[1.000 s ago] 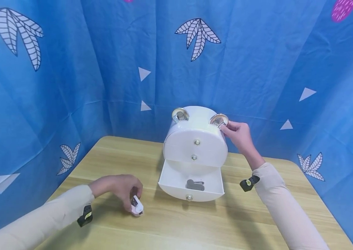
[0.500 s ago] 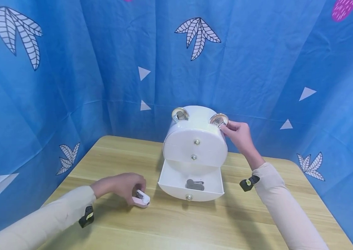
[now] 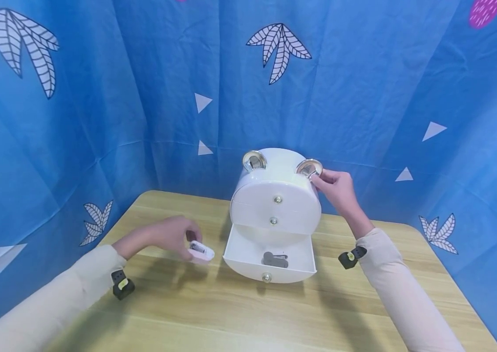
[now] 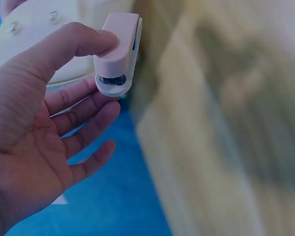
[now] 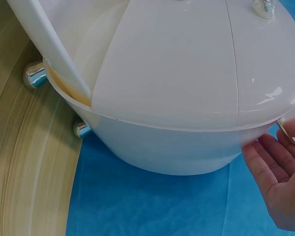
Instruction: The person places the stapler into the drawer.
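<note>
My left hand [image 3: 170, 236] holds a small pale pink and white stapler [image 3: 202, 253] above the table, left of the open drawer. In the left wrist view the thumb presses on the top of the stapler [image 4: 119, 44], with fingertips beneath it. A white rounded storage box [image 3: 248, 208] stands in the middle with its bottom drawer [image 3: 248, 268] pulled out. Inside that drawer lies a small grey stapler [image 3: 274, 260]. My right hand [image 3: 338, 191] pinches the box's right gold ear [image 3: 309, 167]; the right wrist view shows its fingers [image 5: 258, 160] against the box's side.
Two upper drawer fronts with round knobs [image 3: 278, 199] are closed. A second gold ear [image 3: 254, 160] sits on the box's top left. The wooden table [image 3: 230, 318] carries everything, and a blue patterned curtain [image 3: 178, 73] hangs behind and on both sides.
The left hand has lifted the pink stapler off the table and carried it up and to the right, closer to the drawer. The right hand has stayed on the ear.
</note>
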`<state>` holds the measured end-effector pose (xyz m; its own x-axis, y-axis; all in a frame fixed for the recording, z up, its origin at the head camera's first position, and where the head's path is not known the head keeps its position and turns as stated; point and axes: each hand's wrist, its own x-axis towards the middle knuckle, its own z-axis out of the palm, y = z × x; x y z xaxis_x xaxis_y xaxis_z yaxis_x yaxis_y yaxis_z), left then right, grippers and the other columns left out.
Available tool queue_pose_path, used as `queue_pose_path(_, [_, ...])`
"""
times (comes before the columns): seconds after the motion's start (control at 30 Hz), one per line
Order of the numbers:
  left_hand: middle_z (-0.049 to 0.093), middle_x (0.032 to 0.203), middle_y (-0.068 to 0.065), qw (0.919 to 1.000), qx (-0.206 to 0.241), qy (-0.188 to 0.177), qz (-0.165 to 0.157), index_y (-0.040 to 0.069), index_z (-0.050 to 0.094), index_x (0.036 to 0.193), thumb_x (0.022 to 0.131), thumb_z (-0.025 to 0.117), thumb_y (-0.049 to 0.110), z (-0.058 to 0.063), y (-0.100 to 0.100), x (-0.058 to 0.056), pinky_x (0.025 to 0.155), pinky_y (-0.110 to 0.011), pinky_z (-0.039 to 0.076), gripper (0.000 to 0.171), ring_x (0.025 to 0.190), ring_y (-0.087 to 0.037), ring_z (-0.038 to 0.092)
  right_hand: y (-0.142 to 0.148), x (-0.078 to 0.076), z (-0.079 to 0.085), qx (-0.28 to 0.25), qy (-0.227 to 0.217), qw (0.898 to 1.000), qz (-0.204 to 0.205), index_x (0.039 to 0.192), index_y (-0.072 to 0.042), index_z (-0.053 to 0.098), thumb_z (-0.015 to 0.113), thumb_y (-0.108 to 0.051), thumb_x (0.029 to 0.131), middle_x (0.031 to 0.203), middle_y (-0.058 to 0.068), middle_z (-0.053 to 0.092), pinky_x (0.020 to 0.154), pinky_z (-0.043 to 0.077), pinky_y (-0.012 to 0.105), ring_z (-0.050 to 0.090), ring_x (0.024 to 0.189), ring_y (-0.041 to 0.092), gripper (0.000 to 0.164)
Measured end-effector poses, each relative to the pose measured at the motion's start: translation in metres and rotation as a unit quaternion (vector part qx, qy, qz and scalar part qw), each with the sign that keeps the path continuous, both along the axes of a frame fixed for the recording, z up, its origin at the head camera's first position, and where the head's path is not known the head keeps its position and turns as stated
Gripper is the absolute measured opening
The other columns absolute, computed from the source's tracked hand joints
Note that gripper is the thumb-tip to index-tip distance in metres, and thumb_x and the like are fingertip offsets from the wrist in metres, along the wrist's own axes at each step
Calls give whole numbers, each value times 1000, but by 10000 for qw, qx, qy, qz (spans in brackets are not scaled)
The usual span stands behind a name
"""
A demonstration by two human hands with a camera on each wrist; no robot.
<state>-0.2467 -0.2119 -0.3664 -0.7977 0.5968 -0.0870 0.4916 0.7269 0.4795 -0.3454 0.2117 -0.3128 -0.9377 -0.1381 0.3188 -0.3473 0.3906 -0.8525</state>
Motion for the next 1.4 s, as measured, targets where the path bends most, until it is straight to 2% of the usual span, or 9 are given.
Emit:
queue_pose_path(0.13, [71, 90, 3, 9995, -130, 196, 224, 13, 74, 91, 70, 87, 17, 22, 6, -4, 79, -30, 53, 25, 89, -20, 65, 0, 0, 1, -4, 0, 10000, 3, 113, 0, 75, 67, -28, 98, 101, 6, 78, 93, 59, 36, 68, 95, 2, 33])
queue_pose_path(0.23, [72, 91, 2, 9989, -165, 274, 344, 13, 75, 94, 72, 87, 20, 35, 12, -8, 80, -32, 54, 26, 89, -21, 65, 0, -1, 1, -21, -1, 10000, 4, 113, 0, 75, 67, -28, 98, 102, 7, 78, 93, 59, 38, 69, 94, 2, 33])
queue_pose_path(0.43, [74, 88, 4, 9975, -183, 465, 493, 15, 77, 94, 74, 87, 27, 44, 32, -18, 79, -32, 54, 24, 84, -16, 64, 1, -3, -1, -43, -35, 10000, -29, 115, 1, 74, 68, -27, 98, 107, 11, 78, 93, 58, 40, 69, 92, -2, 34])
queue_pose_path(0.6, [74, 86, 4, 9970, -182, 580, 474, 15, 79, 93, 75, 87, 29, 44, 51, -23, 76, -30, 54, 24, 80, -13, 61, 0, -3, -1, -93, -59, 9999, -50, 122, 2, 72, 68, -26, 97, 109, 11, 78, 93, 59, 41, 70, 89, -4, 37])
queue_pose_path(0.77, [73, 85, 4, 9960, -324, 686, 469, 14, 79, 93, 74, 89, 33, 42, 67, -27, 68, -27, 50, 28, 76, -13, 59, 0, -2, -1, -40, -33, 9999, -110, 121, 1, 72, 68, -25, 97, 107, 9, 78, 90, 60, 37, 69, 88, -4, 36])
queue_pose_path(0.9, [70, 81, 4, 9945, -503, 865, 321, 16, 77, 88, 74, 89, 32, 38, 78, -31, 63, -26, 45, 24, 73, -13, 57, 0, -3, -1, 7, -33, 9999, -164, 121, 1, 73, 68, -25, 97, 110, 14, 77, 87, 61, 29, 69, 88, -4, 35])
queue_pose_path(0.97, [66, 77, 4, 9928, -615, 992, 254, 16, 74, 81, 74, 89, 32, 36, 83, -33, 60, -25, 41, 23, 70, -13, 54, -1, -3, -1, -4, -21, 9999, -162, 120, 1, 73, 68, -25, 97, 112, 18, 76, 87, 61, 30, 69, 88, -4, 35])
queue_pose_path(1.13, [57, 69, 5, 9870, -890, 1318, 243, 16, 66, 70, 70, 87, 29, 29, 91, -35, 54, -24, 34, 25, 65, -12, 49, -1, -3, -1, -26, 20, 9999, -116, 121, 1, 73, 68, -25, 97, 112, 18, 76, 90, 60, 37, 69, 88, -4, 35])
queue_pose_path(1.4, [59, 80, 5, 9803, -1063, 1649, 211, 16, 66, 70, 67, 88, 26, 22, 96, -34, 54, -24, 36, 24, 70, -13, 50, 0, -3, -2, -47, 30, 10000, -81, 120, 0, 73, 68, -25, 97, 110, 15, 76, 87, 60, 29, 69, 90, -3, 34])
